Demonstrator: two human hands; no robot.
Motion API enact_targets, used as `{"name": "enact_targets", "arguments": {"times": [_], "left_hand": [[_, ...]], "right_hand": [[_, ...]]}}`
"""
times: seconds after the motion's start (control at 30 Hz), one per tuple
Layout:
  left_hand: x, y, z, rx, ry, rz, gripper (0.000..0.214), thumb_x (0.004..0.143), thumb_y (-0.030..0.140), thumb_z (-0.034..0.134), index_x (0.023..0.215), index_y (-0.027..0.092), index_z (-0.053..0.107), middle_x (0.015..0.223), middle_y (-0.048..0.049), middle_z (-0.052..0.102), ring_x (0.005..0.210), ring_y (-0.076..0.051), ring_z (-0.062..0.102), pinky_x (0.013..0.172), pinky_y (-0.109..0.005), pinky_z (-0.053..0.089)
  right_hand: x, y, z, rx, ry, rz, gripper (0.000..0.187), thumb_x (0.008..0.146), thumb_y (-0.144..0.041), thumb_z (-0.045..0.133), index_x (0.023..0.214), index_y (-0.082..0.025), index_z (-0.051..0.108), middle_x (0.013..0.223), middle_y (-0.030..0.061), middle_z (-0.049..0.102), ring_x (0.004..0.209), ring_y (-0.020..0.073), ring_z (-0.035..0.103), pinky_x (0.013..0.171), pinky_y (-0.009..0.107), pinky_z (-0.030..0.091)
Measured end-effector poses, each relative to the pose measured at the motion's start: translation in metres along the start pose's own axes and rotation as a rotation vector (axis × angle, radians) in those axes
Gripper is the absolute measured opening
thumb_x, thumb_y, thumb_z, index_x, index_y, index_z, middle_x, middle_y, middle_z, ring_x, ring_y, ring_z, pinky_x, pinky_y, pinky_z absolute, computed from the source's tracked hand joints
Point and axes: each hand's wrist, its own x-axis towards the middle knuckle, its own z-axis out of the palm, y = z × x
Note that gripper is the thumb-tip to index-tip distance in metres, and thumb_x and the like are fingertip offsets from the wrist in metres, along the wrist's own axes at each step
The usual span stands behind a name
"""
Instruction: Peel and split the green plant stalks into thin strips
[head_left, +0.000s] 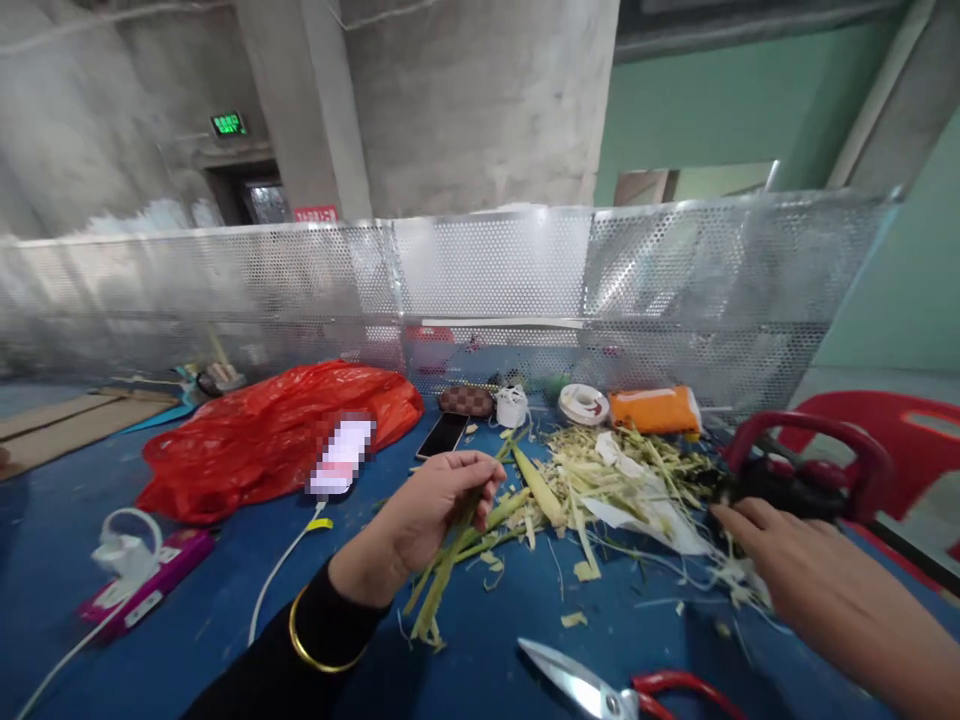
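Observation:
My left hand is closed on a bunch of pale green, flattened leaf strips that look like corn husk; their split ends hang below my fingers. My right hand reaches in from the right, fingers apart and slightly bent, over thin white strands. Its thumb is hidden, and nothing shows in its grip. Between the hands, a heap of shredded husk covers the table, with a pale yellow-green husk piece at its left side. Scissors with red handles lie in front, untouched.
On the blue table lie a red plastic bag, a lit phone on a cable, a dark phone and a purple power strip. An orange packet and white roll stand before a perforated metal screen.

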Motion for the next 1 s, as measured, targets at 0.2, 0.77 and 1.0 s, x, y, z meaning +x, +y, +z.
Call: {"name": "enact_targets", "arguments": {"times": [0.2,0.77,1.0], "left_hand": [[0.009,-0.012,-0.003,0.039,0.035,0.071,0.024,0.071,0.036,0.07,0.067,0.014,0.062,0.055,0.0027,0.052,0.044,-0.007,0.046,0.044,-0.019,0.036],[0.021,-0.043,-0.008,0.003,0.115,-0.031,0.017,0.075,0.028,0.065,0.067,0.013,0.066,0.058,0.0005,0.057,0.044,-0.006,0.047,0.046,-0.019,0.037],[0.023,-0.045,-0.013,-0.103,0.189,-0.061,0.015,0.077,0.027,0.065,0.078,0.012,0.069,0.061,0.0027,0.055,0.044,-0.004,0.048,0.044,-0.016,0.036]], "right_hand": [[0.079,-0.127,-0.011,0.72,-0.208,-0.188,0.018,0.086,-0.036,0.054,0.088,-0.026,0.068,0.09,0.0047,0.07,0.085,0.0224,0.062,0.077,0.036,0.047],[0.088,-0.164,0.071,1.612,-0.633,0.359,0.031,0.078,-0.045,0.066,0.069,-0.017,0.055,0.065,-0.0018,0.058,0.061,0.012,0.054,0.061,0.024,0.043],[0.09,-0.16,0.069,1.715,-0.655,0.519,0.035,0.079,-0.044,0.066,0.063,-0.018,0.049,0.05,-0.0092,0.042,0.034,0.0027,0.029,0.036,0.017,0.031]]}}
